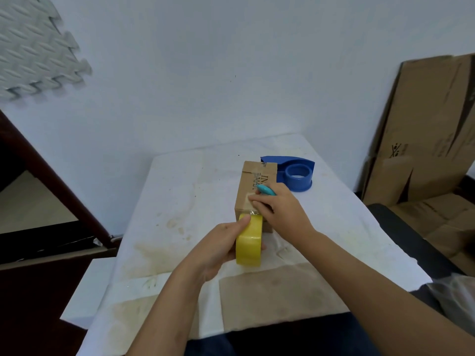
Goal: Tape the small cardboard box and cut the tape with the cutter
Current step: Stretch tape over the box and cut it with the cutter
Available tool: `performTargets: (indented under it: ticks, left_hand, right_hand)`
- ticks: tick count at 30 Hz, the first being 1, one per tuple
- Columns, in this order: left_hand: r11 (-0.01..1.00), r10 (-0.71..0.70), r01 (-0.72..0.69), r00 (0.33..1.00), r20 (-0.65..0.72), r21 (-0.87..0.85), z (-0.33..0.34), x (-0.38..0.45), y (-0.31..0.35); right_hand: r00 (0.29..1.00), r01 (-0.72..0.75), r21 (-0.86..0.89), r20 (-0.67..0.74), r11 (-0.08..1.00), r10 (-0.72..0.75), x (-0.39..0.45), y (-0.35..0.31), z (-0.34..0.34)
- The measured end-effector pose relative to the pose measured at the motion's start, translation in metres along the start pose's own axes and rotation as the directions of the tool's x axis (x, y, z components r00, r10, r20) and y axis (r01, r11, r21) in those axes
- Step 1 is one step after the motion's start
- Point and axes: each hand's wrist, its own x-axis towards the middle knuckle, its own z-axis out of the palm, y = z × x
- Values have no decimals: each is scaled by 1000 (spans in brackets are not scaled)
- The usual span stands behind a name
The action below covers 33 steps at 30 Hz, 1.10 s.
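Observation:
A small cardboard box (253, 183) lies lengthwise in the middle of the white-covered table (195, 191). My left hand (221, 249) grips a yellow tape roll (249, 241) just in front of the box's near end. A clear strip of tape runs from the roll up onto the box top. My right hand (279, 208) rests on the near part of the box top, fingers pressing on the tape, and it holds a small teal cutter (266, 190) whose tip sticks out over the box.
A blue tape dispenser (295, 173) stands just behind and right of the box. Flattened cardboard boxes (424, 129) lean against the wall at the right. A dark wooden frame (51, 191) borders the table's left side. A brown paper sheet (277, 294) lies at the table's near edge.

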Motion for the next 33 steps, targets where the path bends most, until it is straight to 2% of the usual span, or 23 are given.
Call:
performTargets:
  ticks: [6,13,18,24,33]
  left_hand:
    - [999,30,-30,1000,-1,31,5,-2,-2]
    - [999,32,-31,998,-46,34,7,-6,4]
    - [997,26,-20,997,-79,68,11,-8,7]
    - [997,-51,57,994,-94,58,15,-16,-2]
    - [989,-132,134,991,-29,69,13,-22,6]
  right_hand:
    - [997,-12,127,75,992,3,0,9,-4]
    - [995,-11,177,103,984,-8,3,15,-1]
    - [996,-2,163,91,987,-13,1,14,0]
    - [995,0,138,96,990,-13,0,12,-2]
    - [996,-6,113,87,994,-4,-1,12,-3]
